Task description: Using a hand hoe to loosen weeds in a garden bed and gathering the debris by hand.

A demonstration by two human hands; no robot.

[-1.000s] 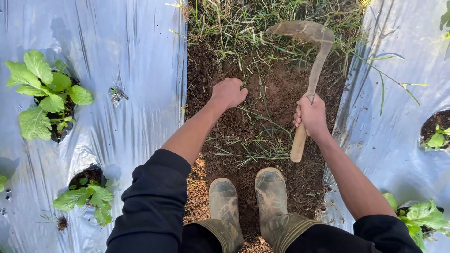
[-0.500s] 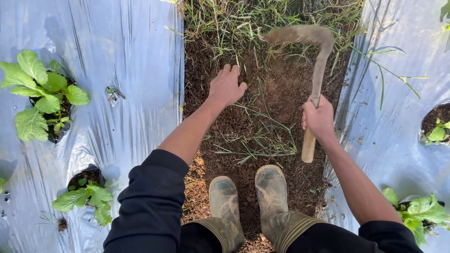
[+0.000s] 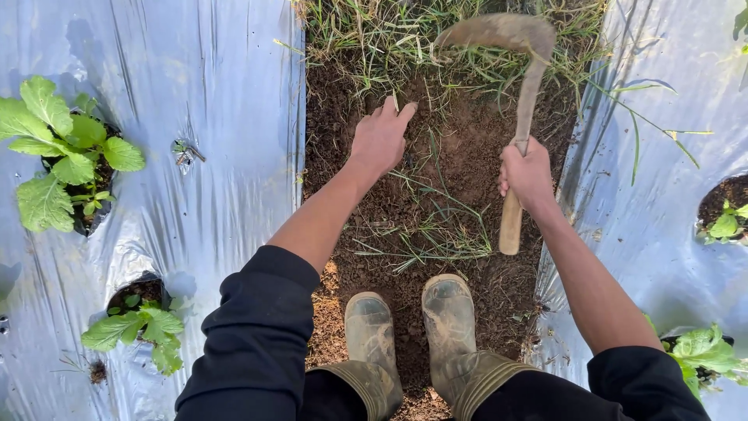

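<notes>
Left hand (image 3: 380,139): fingers extended and held close together, palm down, holding nothing, hovering over or brushing the bare soil (image 3: 467,168); contact cannot be confirmed. Right hand (image 3: 528,173): wrapped fully around the wooden handle of a sickle (image 3: 520,93), gripping near the upper part of the handle, with the butt end projecting below the fist toward 6 o'clock.

Head view, sole view available. The sickle rises from the right hand toward 12 o'clock; its curved blade hooks over toward 10 o'clock above the uncut grass (image 3: 405,35) at the top of the furrow. The blade is blurred, so its edge cannot be read. Loose cut stems lie on the soil between the hands and the two muddy rubber boots (image 3: 413,327) at 6 o'clock. Silver plastic mulch (image 3: 218,101) flanks the furrow at 9 and 3 o'clock, with leafy seedlings (image 3: 58,152) set in holes.

Risks, as judged. The left hand sits near the blade's arc; a stroke pulled toward 7 o'clock could meet the fingers. A stroke drifting sideways could slit the mulch at 3 o'clock. A stroke carried through low toward 6 o'clock could reach the boots.
</notes>
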